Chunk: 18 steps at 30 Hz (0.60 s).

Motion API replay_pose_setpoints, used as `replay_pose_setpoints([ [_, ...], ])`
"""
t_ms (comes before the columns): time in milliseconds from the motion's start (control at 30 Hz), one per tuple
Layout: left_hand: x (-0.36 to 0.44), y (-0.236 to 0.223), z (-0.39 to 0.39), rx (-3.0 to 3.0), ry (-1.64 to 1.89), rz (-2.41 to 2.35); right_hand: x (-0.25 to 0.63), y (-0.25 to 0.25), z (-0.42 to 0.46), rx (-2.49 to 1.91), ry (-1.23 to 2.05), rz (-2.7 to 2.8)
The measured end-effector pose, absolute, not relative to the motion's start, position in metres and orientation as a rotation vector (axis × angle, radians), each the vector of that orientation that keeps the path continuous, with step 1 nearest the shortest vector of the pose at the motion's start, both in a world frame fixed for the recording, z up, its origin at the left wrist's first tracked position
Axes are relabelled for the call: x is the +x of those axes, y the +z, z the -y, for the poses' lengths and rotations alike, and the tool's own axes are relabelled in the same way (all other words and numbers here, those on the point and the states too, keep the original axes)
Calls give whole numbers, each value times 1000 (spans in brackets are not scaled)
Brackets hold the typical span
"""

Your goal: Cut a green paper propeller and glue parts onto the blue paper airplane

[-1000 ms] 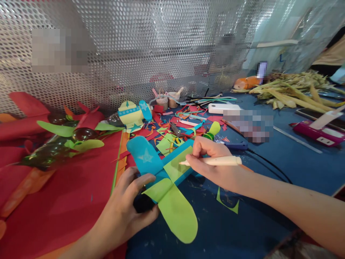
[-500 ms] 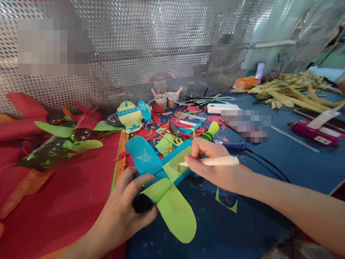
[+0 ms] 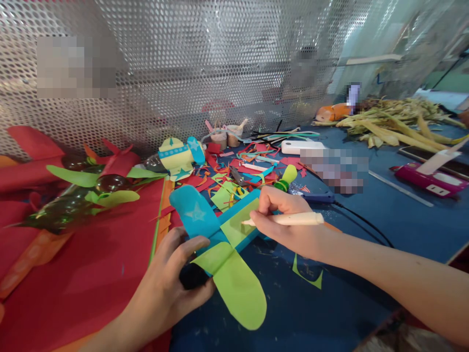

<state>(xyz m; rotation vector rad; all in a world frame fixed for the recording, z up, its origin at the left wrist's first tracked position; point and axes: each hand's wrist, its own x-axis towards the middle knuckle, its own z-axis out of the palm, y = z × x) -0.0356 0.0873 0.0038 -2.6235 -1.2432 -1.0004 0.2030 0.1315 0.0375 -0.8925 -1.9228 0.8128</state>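
Note:
A toy plane [image 3: 242, 286] in blue and green paper lies tilted across the middle, with a pale star on its blue wing. My left hand [image 3: 172, 271] grips its near end, fingers on top and thumb below. In my right hand [image 3: 289, 225] is a cream-coloured marker [image 3: 300, 218], held like a pen. The marker's tip meets the green panel [image 3: 236, 227] on the plane's body, or hovers just over it. Beyond my right fingers a green propeller piece [image 3: 287, 178] shows at the plane's far end.
Paper scraps [image 3: 220, 173] are heaped behind the plane. Red sheets [image 3: 91, 274] and bottle planes [image 3: 69, 205] fill the left side. To the right are a blue tool [image 3: 317, 197] with a black cord, a magenta power strip [image 3: 428, 178] and dried husks [image 3: 388, 122]. A perforated silvery sheet [image 3: 205, 58] hangs behind.
Almost nothing differs. The marker and both hands keep their places on the toy plane, apart from a very slight shift of the view.

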Motion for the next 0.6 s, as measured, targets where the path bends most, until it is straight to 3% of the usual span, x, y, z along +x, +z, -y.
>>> replay_pose_setpoints([
  [600, -39, -1, -88, -2619, -1019, 1267, 206, 35, -127, -767, 938, 1821],
])
